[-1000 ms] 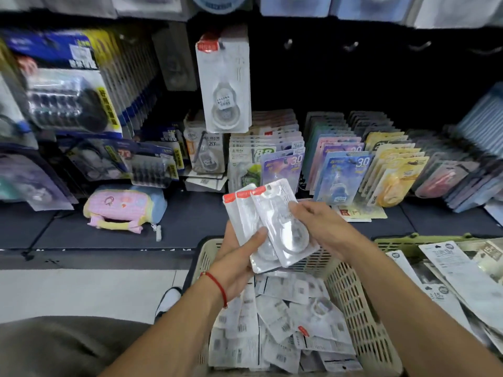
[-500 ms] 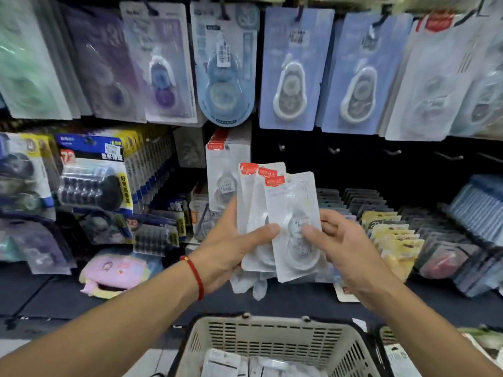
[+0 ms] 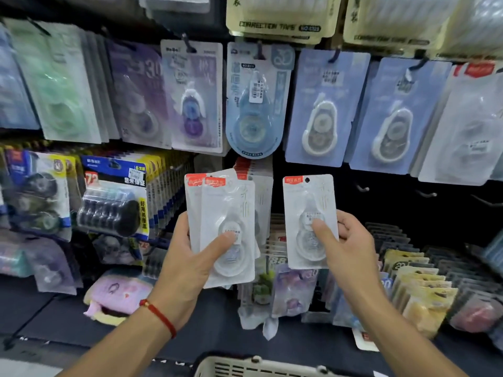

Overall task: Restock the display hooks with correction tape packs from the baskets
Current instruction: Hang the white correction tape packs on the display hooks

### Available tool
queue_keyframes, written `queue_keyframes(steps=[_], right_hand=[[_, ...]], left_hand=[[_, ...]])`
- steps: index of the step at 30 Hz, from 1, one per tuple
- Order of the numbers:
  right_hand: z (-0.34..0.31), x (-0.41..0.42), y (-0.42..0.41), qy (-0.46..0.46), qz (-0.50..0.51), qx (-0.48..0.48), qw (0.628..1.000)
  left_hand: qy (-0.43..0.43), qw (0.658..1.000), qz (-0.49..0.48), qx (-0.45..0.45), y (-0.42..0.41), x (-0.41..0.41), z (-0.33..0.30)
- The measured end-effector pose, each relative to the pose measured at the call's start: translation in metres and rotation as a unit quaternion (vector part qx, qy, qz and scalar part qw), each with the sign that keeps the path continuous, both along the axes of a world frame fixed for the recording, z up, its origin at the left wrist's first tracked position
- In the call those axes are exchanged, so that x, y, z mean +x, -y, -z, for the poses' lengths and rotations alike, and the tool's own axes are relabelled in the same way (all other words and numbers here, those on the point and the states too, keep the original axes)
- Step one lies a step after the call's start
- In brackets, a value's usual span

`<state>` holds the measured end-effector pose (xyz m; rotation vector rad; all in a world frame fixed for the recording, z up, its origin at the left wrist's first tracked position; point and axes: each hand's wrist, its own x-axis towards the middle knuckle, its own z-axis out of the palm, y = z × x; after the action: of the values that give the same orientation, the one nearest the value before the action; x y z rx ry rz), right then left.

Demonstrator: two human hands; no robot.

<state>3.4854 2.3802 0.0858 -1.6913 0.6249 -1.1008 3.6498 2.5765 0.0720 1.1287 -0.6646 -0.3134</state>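
Note:
My left hand (image 3: 187,263) grips a small stack of white correction tape packs (image 3: 217,210) with red top labels, thumb pressed on the front one. My right hand (image 3: 345,246) pinches a single matching pack (image 3: 304,197), upright, thumb on its front, apart from the stack. Behind the stack, more of the same white packs (image 3: 258,175) hang on a hook. Bare hooks (image 3: 363,188) stick out of the dark panel to the right of the single pack.
Blue, purple and green correction tape packs (image 3: 324,104) hang in a row above. Boxed refill packs (image 3: 114,197) hang at left. Rows of coloured packs (image 3: 413,281) stand on the shelf at right. A beige basket's rim (image 3: 245,367) shows at the bottom edge.
Both hands rose from the basket to the display. My right hand pulled one pack off the stack and moved it to the right. The view tilted up.

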Motion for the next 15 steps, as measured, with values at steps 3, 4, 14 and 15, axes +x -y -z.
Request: queue_keyframes(steps=[3,4,14,15], right_hand=[[0.005,0.002,-0.004,0.016,0.022,0.006,1.000],[0.006,0.003,-0.005,0.019,0.034,0.007,0.999],[0.017,0.055,0.032,-0.083,0.096,-0.070,0.990],[0.016,0.066,0.043,-0.093,0.101,-0.058,0.989]], left_hand=[[-0.011,1.000,0.003,0.004,-0.001,-0.001,-0.001],[-0.009,1.000,0.007,0.007,-0.001,-0.002,-0.001],[0.027,0.999,0.038,0.021,0.000,-0.011,-0.002],[0.038,0.998,0.036,0.024,0.001,-0.012,-0.002]])
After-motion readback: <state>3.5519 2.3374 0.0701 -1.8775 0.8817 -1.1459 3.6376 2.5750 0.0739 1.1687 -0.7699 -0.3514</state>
